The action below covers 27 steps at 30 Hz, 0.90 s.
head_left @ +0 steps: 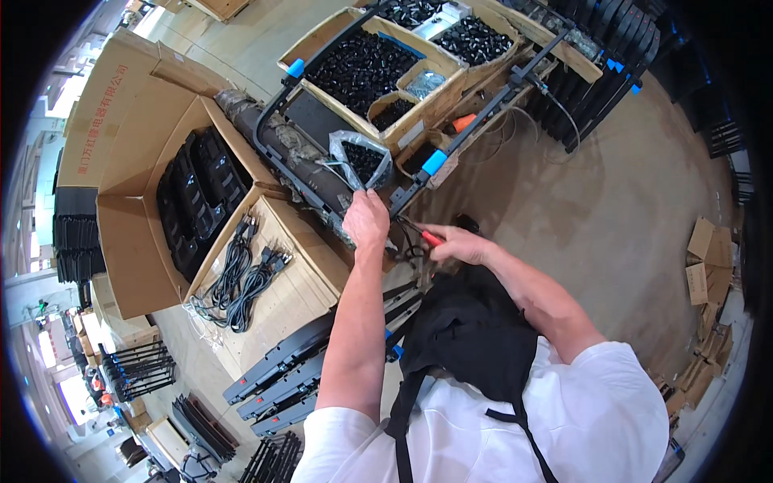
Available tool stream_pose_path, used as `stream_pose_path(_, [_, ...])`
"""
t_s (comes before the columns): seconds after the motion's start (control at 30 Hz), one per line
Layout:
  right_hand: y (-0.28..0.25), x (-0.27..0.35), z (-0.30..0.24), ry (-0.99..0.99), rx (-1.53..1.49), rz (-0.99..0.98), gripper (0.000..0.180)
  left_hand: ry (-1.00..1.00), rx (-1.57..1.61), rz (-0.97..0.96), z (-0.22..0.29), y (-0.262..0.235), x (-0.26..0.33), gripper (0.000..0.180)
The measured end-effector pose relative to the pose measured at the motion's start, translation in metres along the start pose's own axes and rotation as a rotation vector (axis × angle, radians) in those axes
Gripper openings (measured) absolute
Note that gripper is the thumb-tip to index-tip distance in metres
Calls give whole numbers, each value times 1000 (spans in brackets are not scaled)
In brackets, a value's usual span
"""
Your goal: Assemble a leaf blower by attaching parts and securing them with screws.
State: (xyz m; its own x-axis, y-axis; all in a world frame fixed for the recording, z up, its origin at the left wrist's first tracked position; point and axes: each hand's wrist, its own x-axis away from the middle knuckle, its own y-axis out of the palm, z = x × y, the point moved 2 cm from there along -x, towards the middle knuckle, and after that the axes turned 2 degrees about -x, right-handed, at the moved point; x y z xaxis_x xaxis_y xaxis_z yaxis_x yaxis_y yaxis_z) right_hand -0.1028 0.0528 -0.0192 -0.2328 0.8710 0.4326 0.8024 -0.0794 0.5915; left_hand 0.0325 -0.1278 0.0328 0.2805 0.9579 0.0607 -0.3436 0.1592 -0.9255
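Note:
A black tubular frame (477, 119) with blue wraps lies across the bench in front of me. My left hand (367, 219) is closed at its near end, by the lower bar; what the fingers grip is hidden. My right hand (455, 244) is wrapped round a red-handled tool (432, 239), whose thin tip points toward the frame's end. The kind of tool is too small to tell. Dark cable loops hang beside the tip. Just beyond my left hand sits a clear plastic bag (345, 145) holding small black parts.
Bins of small black parts (362, 68) stand at the back of the bench. Left, an open cardboard box (121, 241) holds black moulded parts; bundled black cables (250, 290) lie on another carton. Black frames (600, 72) lean at the far right, and dark bars (282, 370) stand near my left elbow.

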Motion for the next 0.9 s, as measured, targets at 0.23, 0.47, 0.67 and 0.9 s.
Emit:
stream_pose_path(0.23, [27,10,-53,263,1163,59,45,-61,-6,20,-14,-3,-2,37])
stream_pose_path(0.47, [-47,10,-38,232,1251,362,37,-111,15,17,0,-1,-4,38])
stream_pose_path(0.67, [-35,-126,17,302,1292,211,61,-112,-39,121,-33,-18,7,34])
stream_pose_path(0.9, [-130,-186,95,-100,1061,134,31,-327,426,48,5,-24,-19,42])
